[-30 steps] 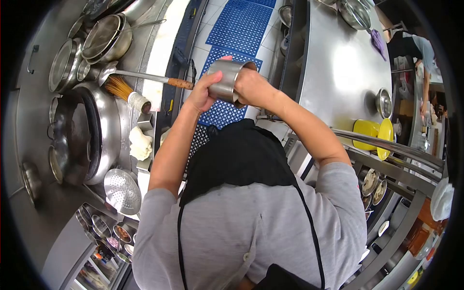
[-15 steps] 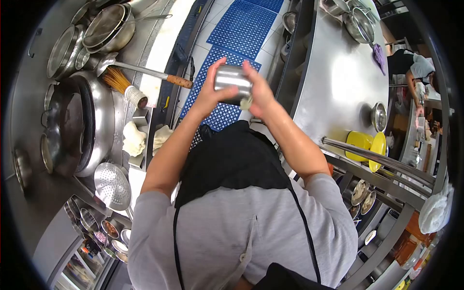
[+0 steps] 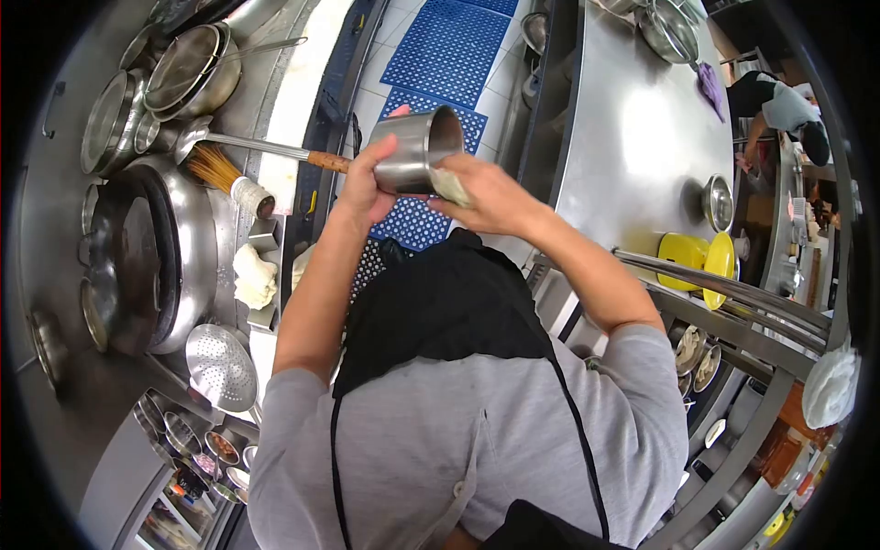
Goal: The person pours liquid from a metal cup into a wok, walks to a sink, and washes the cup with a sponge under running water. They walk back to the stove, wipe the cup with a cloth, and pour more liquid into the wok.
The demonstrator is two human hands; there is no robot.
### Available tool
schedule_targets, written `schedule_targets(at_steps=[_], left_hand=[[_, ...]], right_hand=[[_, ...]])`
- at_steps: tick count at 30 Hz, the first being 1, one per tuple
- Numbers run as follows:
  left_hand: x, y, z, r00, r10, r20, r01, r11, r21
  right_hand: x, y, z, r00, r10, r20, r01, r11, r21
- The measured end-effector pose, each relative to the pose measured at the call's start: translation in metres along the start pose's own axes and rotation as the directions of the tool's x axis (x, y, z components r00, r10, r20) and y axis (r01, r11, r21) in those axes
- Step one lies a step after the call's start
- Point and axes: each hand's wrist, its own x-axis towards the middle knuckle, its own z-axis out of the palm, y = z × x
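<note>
My left hand [image 3: 365, 183] is closed around a stainless steel canister [image 3: 401, 156], tilted on its side with its open mouth facing right. A pale, crumpled cloth [image 3: 450, 187] is in my right hand [image 3: 495, 194], pressed against the lower rim of the canister. Some of my right fingers are hidden under the canister. Just left of my left hand is the wooden handle [image 3: 327, 161] of a long metal ladle, which lies across the counter edge.
On the left are a large wok [image 3: 128, 257], a bamboo brush [image 3: 220, 170], a perforated skimmer [image 3: 221, 368] and stacked strainers [image 3: 188, 69]. A steel table [image 3: 632, 137] on the right bears a bowl [image 3: 718, 203] and yellow containers [image 3: 683, 260]. Another person [image 3: 779, 110] bends at the far right.
The canister has turned so its open mouth faces right, and it has shifted slightly left. My right hand has moved from its side down to the rim, with the cloth showing more.
</note>
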Motion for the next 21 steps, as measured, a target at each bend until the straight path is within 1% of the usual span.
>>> schedule_targets(at_steps=[1,2,3,4,5,6,7,8,9,10,11,14,15,16,18,19,20,21], left_hand=[[-0.002,0.003,-0.009,0.998,-0.057,-0.023,0.056,0.998,-0.025],[-0.004,0.004,-0.017,0.993,-0.112,-0.048,0.109,0.993,-0.054],[-0.001,0.000,-0.028,0.991,-0.117,-0.061,0.112,0.990,-0.080],[-0.003,-0.001,-0.035,0.993,-0.114,0.000,0.113,0.980,-0.161],[-0.004,0.000,-0.042,0.992,-0.106,0.062,0.118,0.963,-0.240],[-0.007,0.000,-0.048,0.988,-0.095,0.122,0.129,0.940,-0.317],[-0.008,0.001,-0.050,0.980,-0.075,0.183,0.135,0.931,-0.339],[-0.009,0.000,-0.051,0.984,-0.070,0.162,0.123,0.933,-0.338],[-0.010,0.000,-0.046,0.987,-0.069,0.145,0.115,0.936,-0.333],[-0.009,-0.001,-0.041,0.989,-0.070,0.133,0.110,0.938,-0.327],[-0.008,-0.003,-0.037,0.993,-0.069,0.092,0.099,0.920,-0.379],[0.005,-0.010,-0.002,0.990,-0.020,-0.136,-0.027,0.942,-0.333],[0.014,-0.019,-0.006,0.999,0.028,-0.040,-0.039,0.946,-0.322],[0.019,-0.028,-0.002,0.997,0.070,-0.037,-0.078,0.949,-0.306],[0.023,-0.041,0.008,0.992,0.075,-0.098,-0.095,0.972,-0.216],[0.023,-0.042,0.011,0.972,0.110,-0.209,-0.141,0.980,-0.137],[0.021,-0.040,0.011,0.955,0.178,-0.237,-0.158,0.982,0.102],[0.020,-0.032,0.010,0.935,0.256,-0.245,-0.166,0.927,0.336]], right_hand=[[-0.004,0.012,-0.007,0.999,-0.040,-0.012,0.040,0.999,-0.001],[-0.009,0.022,-0.010,0.984,-0.101,-0.147,0.095,0.994,-0.045],[-0.017,0.030,-0.015,0.987,0.129,-0.096,-0.124,0.991,0.051],[-0.023,0.038,-0.020,0.938,0.346,-0.023,-0.340,0.932,0.129],[-0.030,0.048,-0.018,0.857,0.510,-0.065,-0.432,0.782,0.449],[-0.037,0.057,-0.012,0.745,0.666,-0.039,-0.440,0.535,0.721],[-0.039,0.060,-0.006,0.642,0.765,-0.048,-0.323,0.327,0.888],[-0.041,0.064,-0.004,0.595,0.803,-0.001,-0.203,0.152,0.967],[-0.041,0.064,-0.004,0.552,0.832,0.055,-0.063,-0.025,0.998],[-0.041,0.063,-0.005,0.514,0.850,0.118,0.092,-0.191,0.977],[-0.039,0.062,-0.006,0.529,0.839,0.126,0.135,-0.229,0.964],[-0.028,0.071,0.008,0.553,0.832,0.042,0.244,-0.211,0.946],[-0.016,0.057,0.011,0.548,0.836,0.031,0.215,-0.177,0.960],[-0.009,0.057,0.022,0.617,0.786,-0.026,0.190,-0.117,0.975],[0.023,0.024,0.039,0.564,0.808,-0.169,0.199,0.065,0.978],[0.027,0.023,0.037,0.546,0.823,-0.156,0.171,0.073,0.983],[0.029,0.023,0.034,0.527,0.838,-0.141,0.141,0.077,0.987],[0.032,0.025,0.031,0.511,0.850,-0.127,0.110,0.082,0.991]])
